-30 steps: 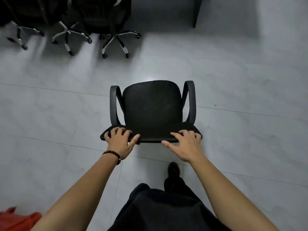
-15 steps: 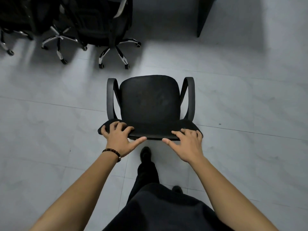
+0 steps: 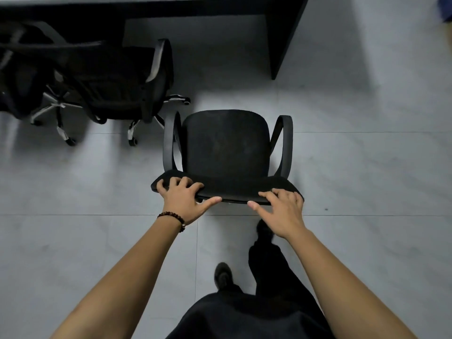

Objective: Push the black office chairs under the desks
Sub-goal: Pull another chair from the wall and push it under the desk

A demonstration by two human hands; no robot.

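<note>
A black office chair (image 3: 226, 145) with two curved armrests stands on the grey tiled floor in front of me, its seat facing away. My left hand (image 3: 184, 198) grips the left end of its backrest top, fingers over the edge and thumb behind. My right hand (image 3: 281, 208) grips the right end the same way. A dark desk (image 3: 281, 33) runs along the top of the view, with an open gap beneath it straight ahead of the chair.
Two more black chairs (image 3: 117, 79) with chrome star bases stand at the left, partly under the desk and close to my chair's left armrest. The desk's side panel stands at the right of the gap. My legs and shoes (image 3: 222, 275) are below.
The chair and I have rolled forward toward the desk, which now fills the top of the view. The neighbouring chairs are much closer. Both hands keep their hold on the backrest.
</note>
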